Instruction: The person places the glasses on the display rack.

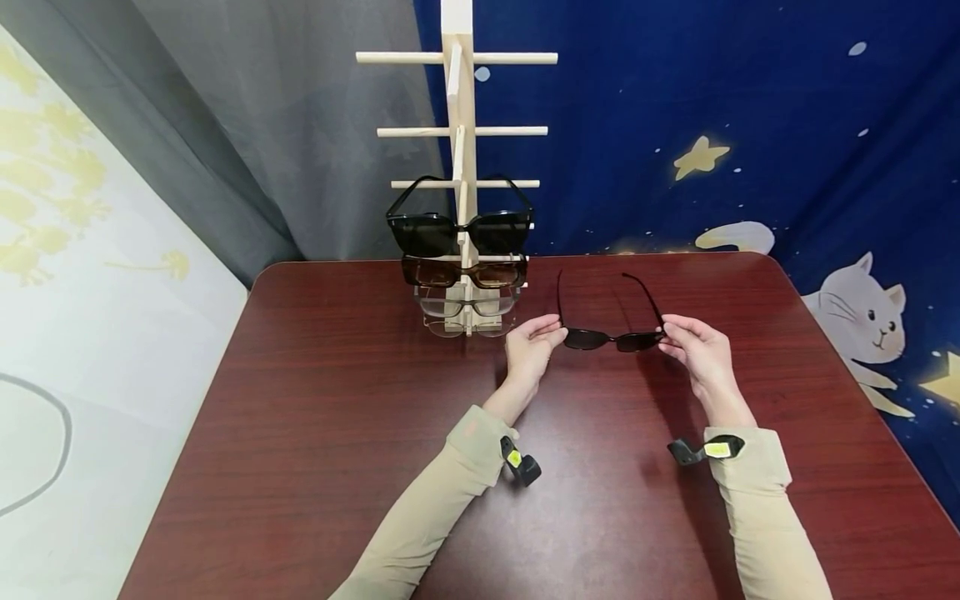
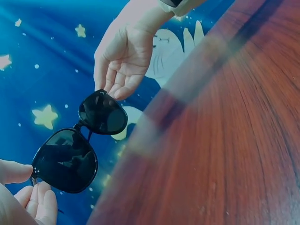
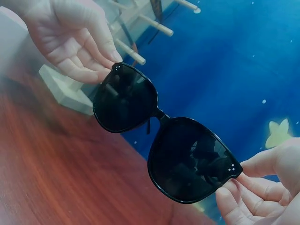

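Note:
A pair of black sunglasses (image 1: pixel 587 339) is held up over the table, temples unfolded and pointing away from the person. My left hand (image 1: pixel 529 354) pinches the frame's left end between thumb and fingers. At the opposite hinge, my right hand (image 1: pixel 703 354) pinches the other end. The dark lenses (image 2: pixel 65 159) face the person, and small silver dots mark the frame's outer corners. In the right wrist view both hands grip only the outer edges of the sunglasses (image 3: pixel 192 159), leaving the bridge untouched.
Left of the sunglasses, a wooden eyewear stand (image 1: pixel 465 108) with paired pegs rises from the reddish-brown table (image 1: pixel 337 433). Its lower pegs carry large black sunglasses (image 1: pixel 426 235), brown-tinted glasses (image 1: pixel 435 272) and clear glasses (image 1: pixel 438 306). A blue curtain (image 1: pixel 637 100) hangs behind.

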Available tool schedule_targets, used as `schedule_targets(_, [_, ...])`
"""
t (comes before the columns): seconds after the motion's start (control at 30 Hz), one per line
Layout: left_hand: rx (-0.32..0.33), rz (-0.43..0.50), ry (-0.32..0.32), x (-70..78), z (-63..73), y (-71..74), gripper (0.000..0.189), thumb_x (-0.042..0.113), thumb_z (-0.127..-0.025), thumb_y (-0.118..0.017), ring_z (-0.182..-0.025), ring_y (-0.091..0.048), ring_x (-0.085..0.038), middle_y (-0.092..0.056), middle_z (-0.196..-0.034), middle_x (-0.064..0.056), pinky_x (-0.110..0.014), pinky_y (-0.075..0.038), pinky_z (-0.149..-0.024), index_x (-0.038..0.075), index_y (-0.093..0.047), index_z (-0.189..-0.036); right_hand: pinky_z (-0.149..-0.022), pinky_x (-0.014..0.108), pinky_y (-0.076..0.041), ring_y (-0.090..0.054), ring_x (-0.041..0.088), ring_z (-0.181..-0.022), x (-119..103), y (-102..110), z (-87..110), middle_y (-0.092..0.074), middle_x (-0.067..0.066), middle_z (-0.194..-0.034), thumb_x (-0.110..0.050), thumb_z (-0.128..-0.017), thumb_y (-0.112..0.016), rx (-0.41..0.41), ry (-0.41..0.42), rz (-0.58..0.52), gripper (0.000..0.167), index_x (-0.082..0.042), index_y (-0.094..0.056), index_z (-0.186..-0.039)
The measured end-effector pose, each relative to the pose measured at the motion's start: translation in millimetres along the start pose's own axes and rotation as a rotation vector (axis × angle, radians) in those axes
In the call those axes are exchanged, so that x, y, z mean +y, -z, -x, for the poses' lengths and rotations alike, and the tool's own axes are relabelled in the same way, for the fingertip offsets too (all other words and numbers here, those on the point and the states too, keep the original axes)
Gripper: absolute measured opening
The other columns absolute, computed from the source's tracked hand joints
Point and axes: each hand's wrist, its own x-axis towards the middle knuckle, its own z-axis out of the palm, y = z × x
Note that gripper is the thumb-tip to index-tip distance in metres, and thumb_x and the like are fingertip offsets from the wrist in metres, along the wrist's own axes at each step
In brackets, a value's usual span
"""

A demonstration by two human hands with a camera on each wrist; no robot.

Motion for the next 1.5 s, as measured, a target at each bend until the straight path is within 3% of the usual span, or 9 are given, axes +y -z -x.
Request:
schedule_targets(0.37, [-0.066,0.057,-0.009,26.3,15.7,-6.5,0.03,-0.007,-0.076,-0.07,-0.079,-0.066,-0.011,-0.068,-0.097,-0.022,-0.022,-0.054,-0.076,-0.008,-0.067,-0.105,-0.062,0.021,-0.056,-0.065,0.012,-0.066,-35.0,-11.1,25.6,-0.07,0.007,-0.078,0.006,-0.086,-0.063,0.013,0.07,-0.042,0.013,0.0,-0.071,-0.093])
schedule_targets(0.4, [-0.071,0.063,-0.009,28.1,17.0,-7.2,0.03,-0.008,-0.076,-0.07,-0.08,-0.066,-0.011,-0.068,-0.097,-0.022,-0.022,-0.054,-0.076,-0.008,-0.067,-0.105,-0.062,0.022,-0.056,-0.065,0.013,-0.067,-24.9,2.7,16.4,-0.07,0.009,-0.08,0.005,-0.085,-0.063,-0.008,0.072,-0.078,0.013,0.0,-0.071,-0.094])
schedule_targets(0.57, [-0.088,0.096,-0.018,32.4,19.8,-10.6,0.03,-0.007,-0.075,-0.071,-0.078,-0.065,-0.008,-0.068,-0.096,-0.022,-0.022,-0.054,-0.076,-0.006,-0.068,-0.104,-0.063,0.022,-0.056,-0.066,0.013,-0.068,-34.4,3.3,22.3,-0.07,0.009,-0.081,0.004,-0.085,-0.064,-0.013,0.127,-0.079,0.013,0.002,-0.07,-0.097])
schedule_targets(0.6, [-0.096,0.102,-0.022,35.1,21.3,-10.9,0.03,-0.007,-0.075,-0.071,-0.078,-0.065,-0.008,-0.068,-0.097,-0.024,-0.023,-0.054,-0.076,-0.007,-0.068,-0.105,-0.062,0.023,-0.056,-0.066,0.014,-0.069,-37.2,2.6,23.9,-0.07,0.009,-0.081,0.006,-0.085,-0.064,-0.024,0.137,-0.094,0.014,0.003,-0.07,-0.097])
schedule_targets(0.63, [-0.102,0.107,-0.027,37.5,22.5,-11.4,0.03,-0.007,-0.075,-0.071,-0.077,-0.065,-0.008,-0.067,-0.097,-0.024,-0.023,-0.054,-0.076,-0.007,-0.068,-0.105,-0.062,0.022,-0.056,-0.067,0.013,-0.069,-52.2,-11.9,36.3,-0.07,0.008,-0.08,0.007,-0.085,-0.063,-0.005,0.151,-0.069,0.014,0.004,-0.07,-0.096])
schedule_targets(1.03, [-0.144,0.139,-0.063,64.2,37.3,-17.9,0.031,-0.009,-0.074,-0.07,-0.074,-0.065,-0.007,-0.069,-0.092,-0.019,-0.023,-0.054,-0.075,-0.007,-0.067,-0.105,-0.061,0.023,-0.056,-0.066,0.016,-0.068,-72.7,-15.0,51.8,-0.07,0.012,-0.082,0.011,-0.085,-0.061,0.003,0.217,-0.107,0.017,0.008,-0.068,-0.1])
schedule_targets(1.3, [-0.169,0.143,-0.099,89.7,45.7,-23.2,0.031,-0.009,-0.074,-0.071,-0.075,-0.065,-0.01,-0.07,-0.089,-0.017,-0.023,-0.055,-0.074,-0.006,-0.068,-0.104,-0.06,0.023,-0.056,-0.067,0.018,-0.07,-94.0,-22.1,59.4,-0.069,0.015,-0.084,0.012,-0.085,-0.059,0.001,0.28,-0.131,0.018,0.012,-0.065,-0.101])
schedule_targets(1.5, [-0.191,0.145,-0.164,114.2,51.9,-27.1,0.031,-0.01,-0.074,-0.071,-0.074,-0.064,-0.009,-0.069,-0.088,-0.018,-0.023,-0.055,-0.073,-0.007,-0.067,-0.104,-0.06,0.025,-0.057,-0.068,0.023,-0.073,-112.3,-28.1,62.3,-0.067,0.019,-0.087,0.017,-0.084,-0.057,-0.032,0.361,-0.198,0.019,0.017,-0.062,-0.101])
